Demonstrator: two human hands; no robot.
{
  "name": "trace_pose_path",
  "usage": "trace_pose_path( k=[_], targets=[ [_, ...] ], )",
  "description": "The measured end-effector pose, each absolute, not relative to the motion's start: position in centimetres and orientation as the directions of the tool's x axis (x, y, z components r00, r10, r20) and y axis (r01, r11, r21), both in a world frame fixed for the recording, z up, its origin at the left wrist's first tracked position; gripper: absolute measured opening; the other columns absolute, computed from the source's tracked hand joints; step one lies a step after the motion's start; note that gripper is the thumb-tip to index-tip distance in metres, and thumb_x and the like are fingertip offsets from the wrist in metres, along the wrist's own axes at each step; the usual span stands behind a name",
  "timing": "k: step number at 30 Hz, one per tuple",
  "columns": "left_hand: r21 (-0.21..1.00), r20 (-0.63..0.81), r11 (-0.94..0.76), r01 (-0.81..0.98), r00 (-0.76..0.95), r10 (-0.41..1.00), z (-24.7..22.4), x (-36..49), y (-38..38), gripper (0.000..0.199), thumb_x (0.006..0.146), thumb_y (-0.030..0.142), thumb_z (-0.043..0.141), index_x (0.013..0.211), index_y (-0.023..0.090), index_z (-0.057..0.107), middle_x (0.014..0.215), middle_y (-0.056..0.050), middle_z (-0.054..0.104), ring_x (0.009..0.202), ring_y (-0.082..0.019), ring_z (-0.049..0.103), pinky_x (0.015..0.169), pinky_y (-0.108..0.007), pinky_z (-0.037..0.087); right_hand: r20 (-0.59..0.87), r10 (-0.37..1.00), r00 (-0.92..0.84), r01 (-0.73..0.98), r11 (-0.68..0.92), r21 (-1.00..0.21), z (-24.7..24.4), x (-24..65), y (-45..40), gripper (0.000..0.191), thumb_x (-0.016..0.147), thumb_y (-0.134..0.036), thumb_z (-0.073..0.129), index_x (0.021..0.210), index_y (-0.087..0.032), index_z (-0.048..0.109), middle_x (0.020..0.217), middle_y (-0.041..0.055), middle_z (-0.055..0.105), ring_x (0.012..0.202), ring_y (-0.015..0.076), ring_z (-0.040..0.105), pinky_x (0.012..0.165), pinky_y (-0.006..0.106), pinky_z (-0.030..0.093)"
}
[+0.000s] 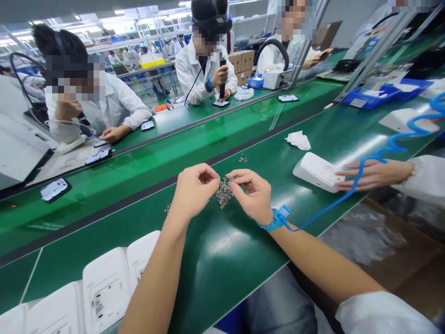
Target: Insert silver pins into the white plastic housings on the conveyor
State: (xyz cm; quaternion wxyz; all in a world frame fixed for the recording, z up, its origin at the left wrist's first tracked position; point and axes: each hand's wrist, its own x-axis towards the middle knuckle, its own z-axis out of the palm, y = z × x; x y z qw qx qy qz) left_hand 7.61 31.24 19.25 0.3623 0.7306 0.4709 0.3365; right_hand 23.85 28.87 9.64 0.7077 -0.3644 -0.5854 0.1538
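A small heap of tiny metal parts [223,194] lies on the green work surface [215,269]. My left hand [196,190] is at the heap's left side, thumb and fingers pinched together; whatever is between the fingertips is too small to name. On the right side of the heap, my right hand [252,192] also has its fingers curled to a pinch, with its tips at the parts. A blue wrist strap [276,219] with a coiled cord is around my right wrist. A few loose parts [243,158] lie beyond the heap, and some more sit left of it, partly behind my left hand.
White housings [106,283] stand at the lower left. At right, another person's hand [377,174] touches a white device [320,171]. A crumpled white tissue [298,140] lies behind it. Across the green belt [156,160], people in white coats work; a blue tray [371,95] is at upper right.
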Motion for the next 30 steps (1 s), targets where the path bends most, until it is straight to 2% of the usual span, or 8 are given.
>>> trace_pose_path(
  k=[4, 7, 12, 16, 19, 22, 26, 30],
  targets=[
    [0.438, 0.058, -0.358, 0.824, 0.372, 0.927, 19.0, 7.0, 31.8, 0.015, 0.080, 0.011, 0.053, 0.075, 0.019, 0.065, 0.077, -0.004, 0.069, 0.073, -0.019, 0.063, 0.068, -0.029, 0.044, 0.678, 0.667, 0.308, 0.234, 0.637, -0.734, 9.5, 24.2, 29.5, 0.010, 0.086, -0.020, 0.068, 0.078, -0.018, 0.063, 0.087, 0.0045, 0.070, 0.082, 0.0154, 0.069, 0.067, 0.028, 0.056],
    [0.218, -0.100, -0.393, 0.893, 0.421, 0.901, 18.2, 6.4, 32.3, 0.019, 0.079, 0.006, 0.051, 0.072, 0.018, 0.064, 0.077, -0.008, 0.068, 0.073, -0.022, 0.064, 0.066, -0.030, 0.043, 0.627, 0.717, 0.306, 0.211, 0.591, -0.778, 9.2, 24.2, 29.9, 0.011, 0.084, -0.024, 0.071, 0.078, -0.017, 0.066, 0.085, 0.0042, 0.072, 0.077, 0.0139, 0.068, 0.062, 0.025, 0.055],
    [0.167, -0.217, -0.429, 0.888, 0.458, 0.862, 16.7, 6.1, 32.9, 0.018, 0.078, 0.005, 0.057, 0.072, 0.018, 0.067, 0.088, -0.013, 0.071, 0.080, -0.026, 0.069, 0.070, -0.032, 0.049, 0.558, 0.790, 0.255, 0.142, 0.540, -0.829, 8.4, 24.2, 30.1, 0.015, 0.082, -0.030, 0.077, 0.079, -0.016, 0.069, 0.085, 0.0052, 0.074, 0.059, 0.0092, 0.062, 0.051, 0.022, 0.052],
    [0.086, -0.263, -0.408, 0.909, 0.416, 0.870, 17.2, 5.8, 32.7, 0.011, 0.081, 0.013, 0.062, 0.082, 0.017, 0.072, 0.097, -0.018, 0.073, 0.087, -0.032, 0.072, 0.077, -0.038, 0.052, 0.501, 0.824, 0.263, 0.104, 0.492, -0.864, 7.9, 24.4, 30.7, 0.023, 0.077, -0.033, 0.082, 0.086, -0.016, 0.070, 0.081, 0.0051, 0.074, 0.056, 0.0101, 0.062, 0.050, 0.022, 0.053],
    [0.055, -0.239, -0.424, 0.904, 0.424, 0.874, 18.8, 5.1, 31.9, 0.014, 0.088, 0.018, 0.059, 0.087, 0.017, 0.072, 0.099, -0.017, 0.072, 0.093, -0.033, 0.071, 0.079, -0.039, 0.052, 0.420, 0.868, 0.266, 0.060, 0.420, -0.906, 7.9, 24.7, 31.4, 0.036, 0.073, -0.036, 0.084, 0.100, -0.015, 0.073, 0.079, 0.0046, 0.074, 0.056, 0.0118, 0.063, 0.048, 0.023, 0.054],
    [0.034, -0.168, -0.438, 0.899, 0.437, 0.884, 20.8, 4.6, 30.6, 0.018, 0.093, 0.021, 0.054, 0.091, 0.017, 0.071, 0.101, -0.016, 0.072, 0.098, -0.034, 0.070, 0.079, -0.038, 0.051, 0.359, 0.894, 0.270, 0.077, 0.351, -0.933, 7.7, 25.4, 30.9, 0.033, 0.076, -0.041, 0.081, 0.095, -0.014, 0.077, 0.081, 0.0073, 0.075, 0.057, 0.0135, 0.065, 0.052, 0.026, 0.055],
    [0.017, 0.005, -0.477, 0.878, 0.477, 0.879, 22.8, 5.9, 27.9, 0.023, 0.098, 0.026, 0.049, 0.096, 0.015, 0.070, 0.101, -0.016, 0.071, 0.100, -0.035, 0.068, 0.081, -0.041, 0.049, 0.479, 0.817, 0.322, 0.408, 0.337, -0.849, 6.1, 29.4, 27.5, 0.029, 0.086, -0.043, 0.071, 0.093, -0.016, 0.077, 0.085, 0.0076, 0.075, 0.069, 0.0182, 0.068, 0.066, 0.033, 0.056],
    [0.066, 0.094, -0.745, 0.664, 0.739, 0.667, 23.7, 9.0, 23.7, 0.032, 0.099, 0.033, 0.049, 0.087, 0.015, 0.073, 0.088, -0.013, 0.072, 0.088, -0.031, 0.070, 0.073, -0.038, 0.049, 0.639, 0.732, 0.236, 0.848, 0.166, -0.504, 4.8, 38.0, 23.9, 0.025, 0.091, -0.039, 0.057, 0.087, -0.018, 0.070, 0.106, 0.0112, 0.074, 0.100, 0.0266, 0.065, 0.091, 0.044, 0.050]
  ],
)
